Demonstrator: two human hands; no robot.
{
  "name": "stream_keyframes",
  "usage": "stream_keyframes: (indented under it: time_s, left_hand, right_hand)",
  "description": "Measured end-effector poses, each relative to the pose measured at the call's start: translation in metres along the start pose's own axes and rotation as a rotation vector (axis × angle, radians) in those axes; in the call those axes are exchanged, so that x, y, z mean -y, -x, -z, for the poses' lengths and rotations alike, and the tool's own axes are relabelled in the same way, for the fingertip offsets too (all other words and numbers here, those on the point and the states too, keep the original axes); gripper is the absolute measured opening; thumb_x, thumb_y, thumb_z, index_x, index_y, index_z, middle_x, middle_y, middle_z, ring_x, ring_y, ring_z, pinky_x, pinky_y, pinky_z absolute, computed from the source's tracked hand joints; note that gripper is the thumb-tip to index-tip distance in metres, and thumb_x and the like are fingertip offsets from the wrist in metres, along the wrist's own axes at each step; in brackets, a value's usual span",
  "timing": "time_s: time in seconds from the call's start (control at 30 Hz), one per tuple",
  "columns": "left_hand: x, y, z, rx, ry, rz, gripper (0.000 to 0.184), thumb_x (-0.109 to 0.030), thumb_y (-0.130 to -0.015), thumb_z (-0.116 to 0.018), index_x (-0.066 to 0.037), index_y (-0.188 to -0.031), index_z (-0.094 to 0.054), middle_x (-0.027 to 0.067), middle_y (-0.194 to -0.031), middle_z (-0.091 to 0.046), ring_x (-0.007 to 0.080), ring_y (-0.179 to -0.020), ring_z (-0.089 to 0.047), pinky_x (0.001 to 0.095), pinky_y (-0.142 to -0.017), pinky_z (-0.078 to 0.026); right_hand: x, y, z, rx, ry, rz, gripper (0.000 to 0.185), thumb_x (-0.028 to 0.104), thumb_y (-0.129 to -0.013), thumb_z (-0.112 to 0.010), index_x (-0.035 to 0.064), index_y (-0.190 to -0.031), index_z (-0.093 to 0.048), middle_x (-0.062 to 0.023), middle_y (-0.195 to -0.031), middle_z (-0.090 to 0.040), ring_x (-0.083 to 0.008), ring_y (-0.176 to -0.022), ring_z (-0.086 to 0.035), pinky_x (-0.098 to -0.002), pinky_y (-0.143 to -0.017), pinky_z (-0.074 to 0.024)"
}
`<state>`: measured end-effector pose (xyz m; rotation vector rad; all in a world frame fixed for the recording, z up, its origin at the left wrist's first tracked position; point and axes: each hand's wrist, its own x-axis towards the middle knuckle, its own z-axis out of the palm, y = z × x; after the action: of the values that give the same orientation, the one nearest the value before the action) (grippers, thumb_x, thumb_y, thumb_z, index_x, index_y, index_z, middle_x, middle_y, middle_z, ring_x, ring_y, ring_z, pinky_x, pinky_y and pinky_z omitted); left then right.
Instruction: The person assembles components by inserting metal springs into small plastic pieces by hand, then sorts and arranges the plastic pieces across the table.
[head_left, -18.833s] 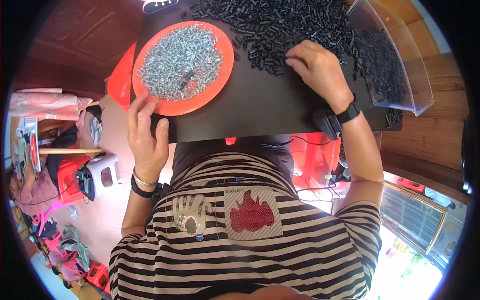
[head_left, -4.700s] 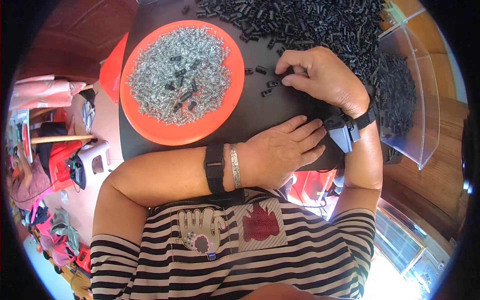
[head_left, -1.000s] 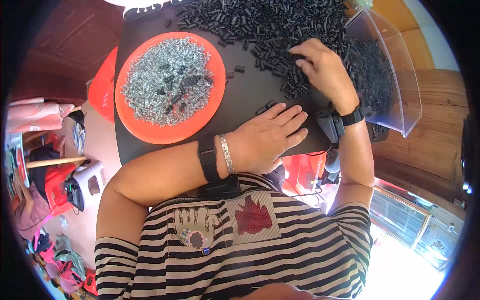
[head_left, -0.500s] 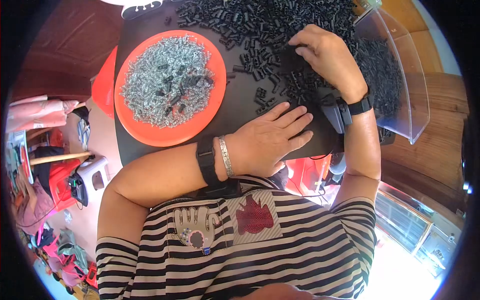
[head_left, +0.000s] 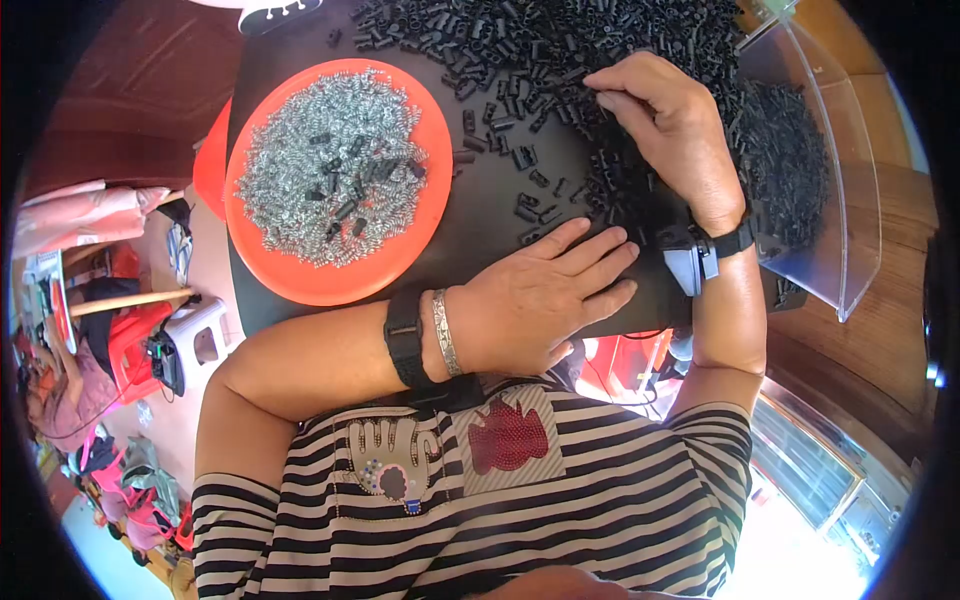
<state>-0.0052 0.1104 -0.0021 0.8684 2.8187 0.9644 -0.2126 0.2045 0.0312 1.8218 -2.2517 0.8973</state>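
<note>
My left hand (head_left: 545, 290) lies palm down at the near edge of the dark table (head_left: 480, 225), fingers stretched and slightly spread, holding nothing. Just beyond its fingertips lie a few small black plastic parts (head_left: 525, 157). My right hand (head_left: 672, 130) reaches over the large heap of these black parts (head_left: 540, 40), thumb and index finger nearly meeting in a pinch. What sits between those fingertips, if anything, is too small and dark to tell. Left of both hands stands a round red plate (head_left: 335, 290), heaped with small metal springs (head_left: 300, 190) and a few black parts on top.
A clear plastic bin (head_left: 850, 230) tilts at the table's right side, with more black parts by it. Part of a white object (head_left: 275, 12) shows at the top left edge. On the floor at left are a white stool (head_left: 205, 335) and clothes (head_left: 150, 470).
The view has shifted slightly. Black parts between the plate and my right hand are more spread out. My right thumb and index finger look closer together; my left hand stays flat.
</note>
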Motion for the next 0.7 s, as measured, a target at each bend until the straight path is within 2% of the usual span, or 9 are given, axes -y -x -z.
stream_keyframes:
  time_s: [0.17, 0.37, 0.47, 0.7]
  left_hand:
    - [0.001, 0.000, 0.000, -0.002, -0.001, 0.002, 0.078, -0.025, -0.074, -0.079, -0.007, -0.143, -0.049, 0.0189, -0.158, -0.032, 0.0324, -0.150, -0.026, 0.0493, -0.123, -0.019]
    - [0.001, 0.001, -0.001, -0.008, 0.002, -0.001, 0.077, -0.025, -0.075, -0.078, -0.007, -0.144, -0.049, 0.0191, -0.158, -0.033, 0.0325, -0.150, -0.026, 0.0491, -0.123, -0.018]
    - [0.001, 0.000, -0.001, -0.013, -0.011, -0.001, 0.077, -0.025, -0.075, -0.078, -0.007, -0.144, -0.048, 0.0190, -0.158, -0.033, 0.0325, -0.150, -0.026, 0.0491, -0.123, -0.018]
    - [0.002, 0.000, -0.004, -0.030, -0.023, -0.004, 0.076, -0.024, -0.075, -0.077, -0.008, -0.143, -0.050, 0.0192, -0.157, -0.034, 0.0321, -0.149, -0.027, 0.0494, -0.123, -0.018]
  right_hand:
    - [0.000, 0.004, -0.002, 0.039, 0.021, 0.012, 0.016, -0.001, -0.084, -0.071, 0.0026, -0.099, -0.071, -0.0082, -0.090, -0.067, -0.0257, -0.083, -0.066, -0.0321, -0.074, -0.0518]
    - [0.006, 0.003, -0.003, 0.053, -0.050, -0.016, 0.015, -0.001, -0.083, -0.071, 0.0027, -0.098, -0.071, -0.0080, -0.088, -0.067, -0.0258, -0.082, -0.065, -0.0333, -0.073, -0.0515]
    - [0.013, 0.002, -0.005, 0.043, -0.020, 0.057, 0.010, 0.005, -0.082, -0.072, 0.0054, -0.093, -0.071, -0.0074, -0.086, -0.068, -0.0287, -0.085, -0.065, -0.0379, -0.074, -0.0535]
    - [0.024, 0.006, -0.001, 0.204, 0.013, 0.076, 0.013, 0.011, -0.080, -0.074, 0.0064, -0.091, -0.069, -0.0077, -0.086, -0.065, -0.0300, -0.085, -0.063, -0.0404, -0.074, -0.0521]
